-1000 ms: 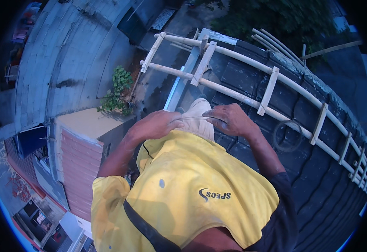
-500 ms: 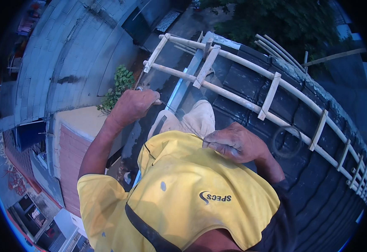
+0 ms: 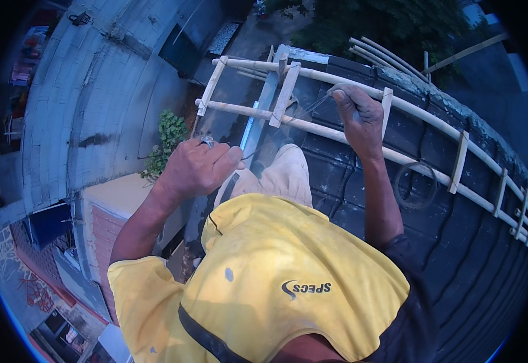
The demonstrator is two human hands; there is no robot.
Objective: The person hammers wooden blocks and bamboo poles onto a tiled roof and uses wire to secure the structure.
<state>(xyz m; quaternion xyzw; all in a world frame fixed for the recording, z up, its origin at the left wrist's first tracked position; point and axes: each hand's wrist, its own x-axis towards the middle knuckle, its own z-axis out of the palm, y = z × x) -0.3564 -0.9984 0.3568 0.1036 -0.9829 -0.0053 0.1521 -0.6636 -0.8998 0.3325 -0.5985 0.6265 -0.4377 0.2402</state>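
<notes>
My left hand (image 3: pixel 198 169), with a ring on one finger, is closed at the left beside my knee. A thin dark strand of wire leaves its fingertips toward the right. Raised over the bamboo ladder (image 3: pixel 330 131), my right hand (image 3: pixel 358 118) pinches thin wire (image 3: pixel 315 106) between thumb and fingers. The wire slants down and left from it, blurred, across the lower rail; whether both hands hold one length I cannot make out. A coil of wire (image 3: pixel 401 196) lies by the ladder's lower rail, right of my right forearm.
Dark roof tiles (image 3: pixel 360 206) slope away under the ladder to the right. A metal beam (image 3: pixel 256 124) runs beneath its left end. Several bamboo poles (image 3: pixel 391 57) lie beyond the roof edge. At the left are a leafy plant (image 3: pixel 166 138) and a grey roof (image 3: pixel 94 91) lower down.
My right hand has risen from in front of the shirt to above the ladder, drawing wire up with it. My left hand has shifted slightly down and stays closed.
</notes>
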